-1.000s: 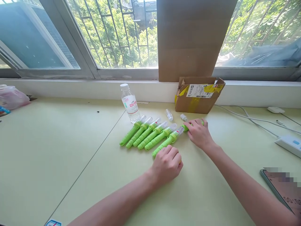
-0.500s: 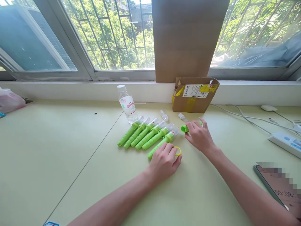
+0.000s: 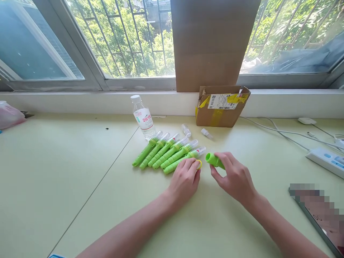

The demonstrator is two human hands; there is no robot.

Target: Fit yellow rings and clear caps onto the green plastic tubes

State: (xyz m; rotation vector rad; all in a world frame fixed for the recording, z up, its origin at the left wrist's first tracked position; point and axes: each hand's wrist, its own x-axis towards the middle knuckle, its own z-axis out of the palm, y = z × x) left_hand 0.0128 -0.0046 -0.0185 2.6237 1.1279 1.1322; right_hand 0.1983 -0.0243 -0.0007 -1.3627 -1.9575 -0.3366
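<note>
Several green ribbed plastic tubes with clear caps (image 3: 168,152) lie side by side in a slanted row. My left hand (image 3: 185,175) is closed on a yellow ring (image 3: 199,164), of which only a part shows, beside the nearest tube (image 3: 173,167) of the row. My right hand (image 3: 233,175) grips a loose green tube (image 3: 214,160), its threaded open end pointing left and no clear cap on it. Behind the hands, a clear cap (image 3: 186,130) and a small clear nozzle-like piece (image 3: 206,133) lie on the table.
A water bottle (image 3: 143,118) stands behind the row. An opened cardboard box (image 3: 219,116) sits against the window ledge. On the right are white cables (image 3: 285,132), a power strip (image 3: 326,159) and a phone (image 3: 314,215). A pinkish bag (image 3: 10,116) lies far left.
My right hand has drawn the loose green tube towards me, uncovering the small clear piece. My left hand, with the yellow ring, has shifted slightly left and away; the nearest tube now lies closer to the row.
</note>
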